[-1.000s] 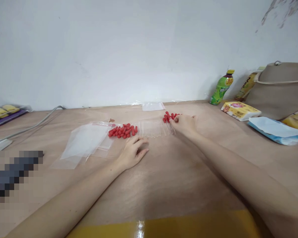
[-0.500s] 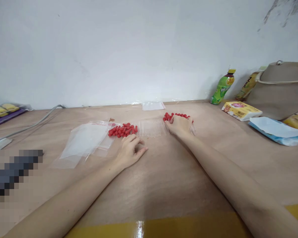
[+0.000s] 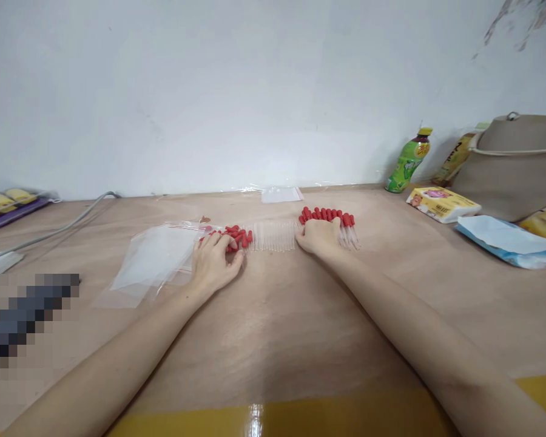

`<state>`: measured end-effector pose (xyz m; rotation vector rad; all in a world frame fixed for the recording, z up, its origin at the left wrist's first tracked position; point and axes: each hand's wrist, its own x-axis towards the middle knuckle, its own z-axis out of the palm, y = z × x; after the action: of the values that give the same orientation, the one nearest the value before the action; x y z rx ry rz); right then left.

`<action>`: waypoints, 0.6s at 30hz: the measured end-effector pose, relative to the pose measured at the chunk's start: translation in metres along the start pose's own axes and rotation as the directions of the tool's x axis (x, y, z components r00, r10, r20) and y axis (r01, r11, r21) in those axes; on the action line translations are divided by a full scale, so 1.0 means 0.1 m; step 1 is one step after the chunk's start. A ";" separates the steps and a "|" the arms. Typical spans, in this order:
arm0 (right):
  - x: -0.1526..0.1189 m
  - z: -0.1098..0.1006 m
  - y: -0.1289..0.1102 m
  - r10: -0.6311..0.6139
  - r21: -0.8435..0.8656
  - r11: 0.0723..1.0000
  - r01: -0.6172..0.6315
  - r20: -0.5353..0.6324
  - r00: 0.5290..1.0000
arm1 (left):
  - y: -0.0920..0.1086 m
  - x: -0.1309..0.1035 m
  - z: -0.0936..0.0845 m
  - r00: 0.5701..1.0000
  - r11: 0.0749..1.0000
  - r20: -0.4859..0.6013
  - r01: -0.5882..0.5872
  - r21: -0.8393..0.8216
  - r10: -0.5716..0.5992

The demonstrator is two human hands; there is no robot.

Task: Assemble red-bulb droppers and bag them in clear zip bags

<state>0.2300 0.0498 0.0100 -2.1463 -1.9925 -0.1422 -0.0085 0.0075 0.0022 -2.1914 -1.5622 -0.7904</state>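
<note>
A row of clear thin tubes [image 3: 275, 236] lies side by side on the brown covered table. To its left is a loose pile of small red rubber caps [image 3: 242, 237]; my left hand [image 3: 213, 260] rests over the pile's left part, fingers bent and thumb apart, with no cap seen lifted. To the right, several tubes with red caps on their upper ends [image 3: 348, 221] lie in a row. My right hand [image 3: 317, 237] is at the left end of these, its thumb beside the bare tubes. Its fingertips are hidden behind the hand.
Clear zip bags [image 3: 152, 258] lie left of the caps, and a small bag [image 3: 281, 195] lies by the wall. At right are a green bottle [image 3: 408, 162], tissue pack [image 3: 442, 203], blue-white packet [image 3: 509, 240] and grey bag [image 3: 514, 167]. A cable [image 3: 79, 215] runs at left.
My left hand has moved left and slightly up onto the red caps. My right hand has shifted a little left and down, showing more of the capped tubes.
</note>
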 end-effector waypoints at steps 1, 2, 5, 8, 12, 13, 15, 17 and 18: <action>-0.01 0.00 -0.02 -0.005 -0.003 1.000 0.005 0.009 1.000 | 0.00 0.00 0.01 1.000 1.000 -0.004 -0.003 0.006 0.003; -0.01 0.00 -0.03 -0.010 -0.008 1.000 0.010 0.019 1.000 | 0.01 0.00 0.02 1.000 1.000 -0.007 -0.002 0.009 0.002; -0.01 0.02 -0.09 -0.019 -0.029 0.999 0.020 0.042 0.999 | 0.01 0.03 0.05 1.000 1.000 -0.011 0.013 0.005 -0.013; -0.01 0.04 -0.12 -0.016 -0.029 0.999 0.017 0.047 0.999 | 0.01 0.07 0.10 0.999 0.999 -0.015 0.031 0.007 -0.031; -0.01 0.01 -0.11 -0.001 -0.015 1.000 0.002 0.031 1.000 | 0.02 0.11 0.15 0.999 0.999 -0.008 0.050 0.015 -0.050; -0.01 0.00 -0.11 0.006 -0.008 1.000 -0.006 0.025 1.000 | 0.02 0.12 0.16 0.999 0.998 -0.004 0.054 0.012 -0.054; -0.02 -0.03 -0.11 0.019 0.010 1.000 -0.019 0.010 1.000 | 0.02 0.12 0.17 0.999 0.998 0.000 0.054 0.013 -0.054; -0.03 -0.04 -0.12 0.022 0.025 0.999 -0.022 -0.010 1.000 | 0.02 0.13 0.18 0.999 0.999 -0.003 0.040 0.034 -0.040; -0.04 -0.04 -0.12 0.022 0.031 0.999 -0.021 -0.024 0.999 | 0.02 0.13 0.18 0.999 0.998 -0.009 0.033 0.047 -0.033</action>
<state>0.2177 0.0458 0.0146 -2.1359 -1.9452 -0.1331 0.0012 0.0267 -0.0041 -2.1320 -1.6008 -0.7631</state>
